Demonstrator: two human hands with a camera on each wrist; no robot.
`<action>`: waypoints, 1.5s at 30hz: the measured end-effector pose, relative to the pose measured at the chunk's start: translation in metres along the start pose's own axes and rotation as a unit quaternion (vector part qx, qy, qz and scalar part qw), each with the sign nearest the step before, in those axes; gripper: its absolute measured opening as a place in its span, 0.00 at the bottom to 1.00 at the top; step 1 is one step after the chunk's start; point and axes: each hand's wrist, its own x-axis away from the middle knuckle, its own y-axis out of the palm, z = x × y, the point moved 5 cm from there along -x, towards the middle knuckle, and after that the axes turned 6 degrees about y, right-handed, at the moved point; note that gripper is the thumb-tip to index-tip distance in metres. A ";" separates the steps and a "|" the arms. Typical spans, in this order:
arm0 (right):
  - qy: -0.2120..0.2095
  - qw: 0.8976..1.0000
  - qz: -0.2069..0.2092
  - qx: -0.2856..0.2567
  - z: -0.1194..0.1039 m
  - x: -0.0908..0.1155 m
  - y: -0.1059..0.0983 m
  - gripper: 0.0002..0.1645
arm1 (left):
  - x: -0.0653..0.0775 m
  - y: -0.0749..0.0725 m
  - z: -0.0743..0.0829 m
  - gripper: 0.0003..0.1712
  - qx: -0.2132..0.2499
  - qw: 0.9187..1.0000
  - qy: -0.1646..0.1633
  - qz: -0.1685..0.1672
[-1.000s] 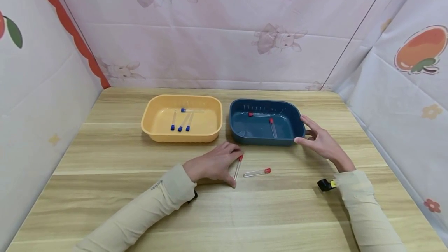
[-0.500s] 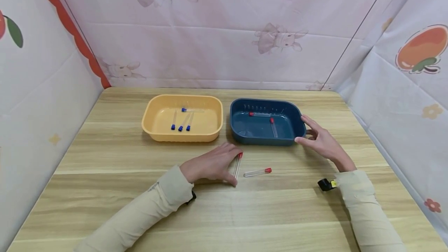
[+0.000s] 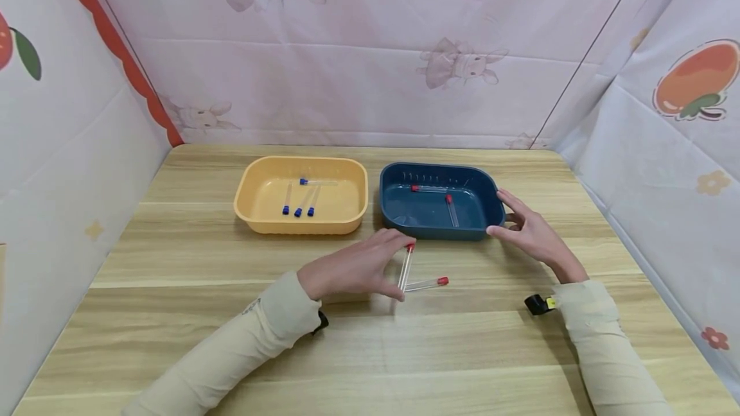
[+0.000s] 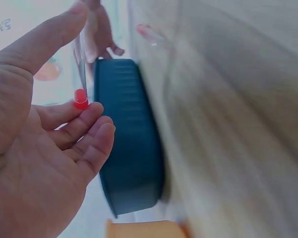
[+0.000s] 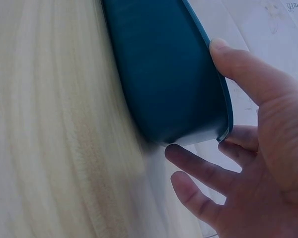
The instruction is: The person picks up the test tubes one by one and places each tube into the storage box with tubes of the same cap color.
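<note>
My left hand [image 3: 361,267] pinches a red-capped test tube [image 3: 406,267] between thumb and index finger, lifted above the table in front of the blue basin. In the left wrist view its red cap [image 4: 81,99] sits at the index fingertip. A second red-capped test tube [image 3: 424,285] lies on the table just right of the held one. The blue basin [image 3: 439,234] contains two red-capped tubes. At its right end, my right hand [image 3: 534,236] holds the corner, thumb and index finger on the rim; the lower fingers stand loosely apart in the right wrist view.
A yellow basin [image 3: 300,228] stands left of the blue one, a narrow gap between them. Several blue-capped test tubes [image 3: 310,212] lie inside it. Printed cloth walls [image 3: 358,95] enclose the wooden table [image 3: 405,364] at the back and sides.
My left hand has raised the red-capped test tube off the table and shifted slightly right and toward the blue basin. My right hand and both basins have stayed in place.
</note>
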 end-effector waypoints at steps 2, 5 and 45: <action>0.001 1.000 0.000 0.001 0.000 0.000 0.000 0.53 | -0.003 -0.006 0.004 0.57 0.000 1.000 0.006 0.006; 0.003 1.000 -0.001 -0.001 0.000 0.000 0.000 0.53 | -0.007 -0.015 0.010 0.58 -0.003 1.000 0.010 0.012; 0.002 1.000 -0.004 -0.011 -0.001 0.002 -0.001 0.54 | -0.095 -0.070 -0.012 0.57 0.027 0.997 -0.033 0.062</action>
